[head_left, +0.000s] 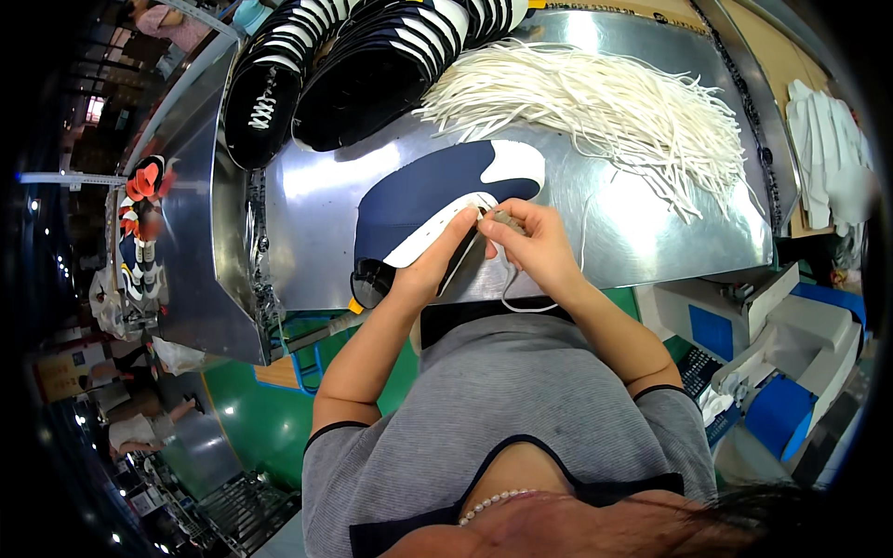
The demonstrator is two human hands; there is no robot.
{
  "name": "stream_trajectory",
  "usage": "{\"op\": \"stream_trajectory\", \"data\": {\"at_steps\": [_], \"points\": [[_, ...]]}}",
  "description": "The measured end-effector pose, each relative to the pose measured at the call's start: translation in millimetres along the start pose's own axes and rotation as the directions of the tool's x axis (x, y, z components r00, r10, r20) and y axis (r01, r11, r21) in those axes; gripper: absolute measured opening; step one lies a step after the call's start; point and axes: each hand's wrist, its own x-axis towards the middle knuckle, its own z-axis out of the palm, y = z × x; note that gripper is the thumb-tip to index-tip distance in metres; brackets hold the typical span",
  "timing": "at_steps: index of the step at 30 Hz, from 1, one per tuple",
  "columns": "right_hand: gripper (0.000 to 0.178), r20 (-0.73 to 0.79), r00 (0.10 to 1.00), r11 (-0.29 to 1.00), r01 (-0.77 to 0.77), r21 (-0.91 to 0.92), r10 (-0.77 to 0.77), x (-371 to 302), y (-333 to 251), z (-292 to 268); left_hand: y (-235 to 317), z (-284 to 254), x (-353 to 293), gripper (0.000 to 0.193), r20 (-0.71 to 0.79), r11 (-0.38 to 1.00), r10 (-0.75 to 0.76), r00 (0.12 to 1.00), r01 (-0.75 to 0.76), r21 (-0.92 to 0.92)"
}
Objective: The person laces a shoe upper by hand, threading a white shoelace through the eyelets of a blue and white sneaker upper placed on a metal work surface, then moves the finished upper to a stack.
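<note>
A navy and white shoe upper lies on the metal worktable in front of me. My left hand grips its white eyelet strip, which has a row of small holes, with the thumb along the strip. Close beside it, my right hand is closed in a pinch at the strip's far end. A white shoelace hangs from the right fingers and loops down past the table's near edge. A small brownish piece shows at the right fingers; I cannot tell what it is. The lace's tip is hidden.
A large bundle of white laces lies at the far right of the metal table. Stacked shoe uppers stand at the far left, one laced. Raised metal edges flank the table. Grey bins with blue parts sit at lower right.
</note>
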Motion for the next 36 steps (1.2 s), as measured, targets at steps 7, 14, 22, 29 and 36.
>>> {"op": "stream_trajectory", "data": {"at_steps": [7, 14, 22, 29, 36], "points": [[0.019, 0.013, 0.999, 0.977, 0.048, -0.208, -0.046, -20, -7, 3, -7, 4, -7, 0.020, -0.150, 0.996, 0.087, 0.985, -0.086, 0.010], [0.016, 0.014, 0.988, 0.952, 0.149, -0.268, -0.151, -20, -5, -7, -12, 5, -12, 0.018, -0.232, 0.988, 0.128, 0.964, -0.105, 0.110], [0.015, 0.070, 0.980, 0.927, 0.196, -0.319, -0.184, -17, -12, -14, 22, 9, -33, 0.023, 0.593, -0.507, 0.435, 0.678, -0.360, 0.783], [0.021, 0.119, 0.980, 0.770, 0.200, -0.606, -0.162, -4, -2, -4, 0, 12, -34, 0.023, 0.111, 0.421, 0.506, 0.855, -0.357, 0.834], [0.032, -0.036, 0.953, 0.685, 0.191, -0.703, -0.302, -12, -48, -41, -2, -23, -24, 0.022, -0.208, 0.986, 0.004, 0.978, 0.031, 0.165]]}}
